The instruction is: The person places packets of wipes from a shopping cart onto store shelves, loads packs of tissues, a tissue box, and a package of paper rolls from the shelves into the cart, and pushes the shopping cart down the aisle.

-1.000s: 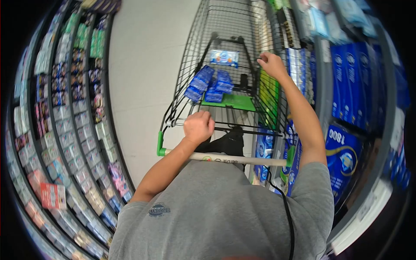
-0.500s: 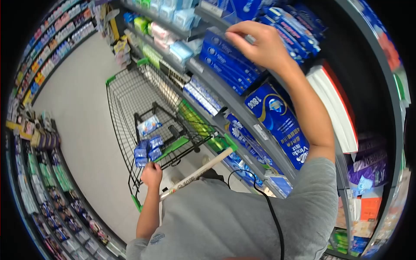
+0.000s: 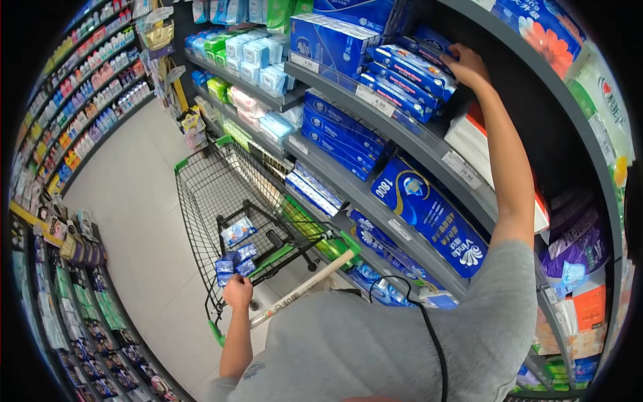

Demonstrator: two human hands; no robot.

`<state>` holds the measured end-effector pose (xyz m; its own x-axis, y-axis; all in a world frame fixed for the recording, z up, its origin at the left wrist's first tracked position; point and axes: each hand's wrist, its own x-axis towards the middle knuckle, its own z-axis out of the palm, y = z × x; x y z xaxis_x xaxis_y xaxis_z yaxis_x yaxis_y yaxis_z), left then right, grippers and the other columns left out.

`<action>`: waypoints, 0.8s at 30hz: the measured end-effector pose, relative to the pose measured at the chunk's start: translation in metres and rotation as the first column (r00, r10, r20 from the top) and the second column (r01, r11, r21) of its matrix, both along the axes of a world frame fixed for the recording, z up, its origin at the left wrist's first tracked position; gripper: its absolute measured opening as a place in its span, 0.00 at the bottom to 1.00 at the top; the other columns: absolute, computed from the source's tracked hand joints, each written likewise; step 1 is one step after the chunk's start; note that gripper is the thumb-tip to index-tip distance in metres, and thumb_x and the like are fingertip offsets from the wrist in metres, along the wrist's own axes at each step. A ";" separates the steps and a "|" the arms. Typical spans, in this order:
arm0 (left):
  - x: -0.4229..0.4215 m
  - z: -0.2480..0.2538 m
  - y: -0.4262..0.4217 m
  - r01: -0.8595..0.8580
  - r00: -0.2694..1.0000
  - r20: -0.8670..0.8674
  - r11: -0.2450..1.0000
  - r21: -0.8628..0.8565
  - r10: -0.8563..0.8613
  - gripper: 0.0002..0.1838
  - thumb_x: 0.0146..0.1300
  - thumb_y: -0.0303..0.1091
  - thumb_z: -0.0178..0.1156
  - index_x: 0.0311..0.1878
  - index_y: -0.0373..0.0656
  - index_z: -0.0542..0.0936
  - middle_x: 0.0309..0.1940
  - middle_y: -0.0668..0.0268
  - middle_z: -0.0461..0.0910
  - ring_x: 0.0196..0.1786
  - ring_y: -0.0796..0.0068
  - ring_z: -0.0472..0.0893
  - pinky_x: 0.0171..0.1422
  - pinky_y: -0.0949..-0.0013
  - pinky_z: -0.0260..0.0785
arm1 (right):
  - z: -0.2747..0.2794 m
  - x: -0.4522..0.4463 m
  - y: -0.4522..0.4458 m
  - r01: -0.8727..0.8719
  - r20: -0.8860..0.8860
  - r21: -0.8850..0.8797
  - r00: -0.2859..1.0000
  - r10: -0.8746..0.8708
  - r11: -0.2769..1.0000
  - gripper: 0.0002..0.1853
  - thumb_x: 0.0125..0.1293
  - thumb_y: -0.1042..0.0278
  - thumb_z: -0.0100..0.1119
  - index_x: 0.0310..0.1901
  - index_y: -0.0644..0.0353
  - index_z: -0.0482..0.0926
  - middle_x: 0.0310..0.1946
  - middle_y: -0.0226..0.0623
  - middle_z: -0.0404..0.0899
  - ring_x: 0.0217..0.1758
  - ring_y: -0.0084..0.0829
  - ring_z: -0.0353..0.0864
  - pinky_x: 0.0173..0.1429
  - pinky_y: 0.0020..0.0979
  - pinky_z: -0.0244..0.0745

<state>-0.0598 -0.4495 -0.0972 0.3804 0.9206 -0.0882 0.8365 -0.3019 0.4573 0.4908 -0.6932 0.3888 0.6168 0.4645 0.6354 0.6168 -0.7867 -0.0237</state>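
Note:
My right hand (image 3: 467,65) reaches onto the upper shelf, its bent fingers and thumb at the end of a dark blue soft pack (image 3: 429,50) behind a stack of blue-and-white soft packs (image 3: 407,79). Part of that grip is hidden. Low on the left, my left hand (image 3: 238,292) is closed, apart from the cart's handle bar. Several small blue wrapped packs (image 3: 236,264) show right at its fingers, and it seems to hold them. Beyond them, a light blue-and-white soft pack (image 3: 239,231) lies inside the wire shopping cart (image 3: 201,174).
Grey shelving (image 3: 422,144) with price tags runs along my right. Blue tissue boxes (image 3: 328,43) stand left of the stack; a large blue box (image 3: 432,214) sits below. White-and-red packages (image 3: 472,144) are near my forearm. Grey floor (image 3: 127,221) separates the cart from shelves on the left.
My right hand has moved right and deeper into the upper shelf, from above the boxes to the soft packs. My left hand stays closed beside the small blue packs. The view has shifted.

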 end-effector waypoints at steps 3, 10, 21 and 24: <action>0.002 -0.002 0.002 -0.011 1.000 -0.009 1.000 -0.007 0.010 0.11 0.54 0.43 0.60 0.32 0.48 0.85 0.29 0.60 0.85 0.34 0.56 0.84 0.40 0.57 0.74 | 0.001 0.021 0.004 -0.052 -0.046 0.017 0.998 0.052 0.999 0.37 0.55 0.40 0.67 0.55 0.66 0.78 0.51 0.52 0.81 0.54 0.44 0.82 0.59 0.35 0.74; 0.006 -0.004 -0.002 -0.013 0.999 -0.031 1.000 0.008 0.013 0.11 0.54 0.43 0.60 0.32 0.49 0.86 0.29 0.60 0.85 0.34 0.55 0.84 0.40 0.56 0.74 | 0.015 0.059 0.021 -0.131 -0.270 -0.135 0.959 0.091 0.982 0.45 0.46 0.37 0.71 0.58 0.69 0.76 0.51 0.56 0.81 0.55 0.47 0.82 0.60 0.35 0.73; 0.015 0.001 -0.011 -0.047 0.998 -0.047 0.999 -0.018 0.046 0.10 0.54 0.42 0.59 0.33 0.49 0.86 0.30 0.58 0.85 0.36 0.54 0.84 0.43 0.55 0.74 | 0.030 0.067 0.033 -0.173 -0.343 -0.233 0.935 0.086 0.957 0.47 0.42 0.42 0.73 0.59 0.72 0.75 0.54 0.60 0.76 0.55 0.48 0.79 0.61 0.35 0.71; 0.018 0.000 -0.011 -0.049 0.996 -0.071 0.999 -0.023 0.048 0.11 0.54 0.42 0.59 0.33 0.49 0.86 0.31 0.58 0.85 0.37 0.54 0.84 0.43 0.55 0.75 | 0.033 0.057 0.037 -0.167 -0.355 -0.234 0.932 0.076 0.958 0.49 0.39 0.42 0.76 0.59 0.73 0.75 0.51 0.60 0.79 0.55 0.49 0.80 0.60 0.36 0.72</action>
<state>-0.0418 -0.4602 -0.0967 0.3274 0.9351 -0.1356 0.8803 -0.2497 0.4035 0.5479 -0.6566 0.4222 0.7020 0.6677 0.2477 0.6984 -0.7135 -0.0560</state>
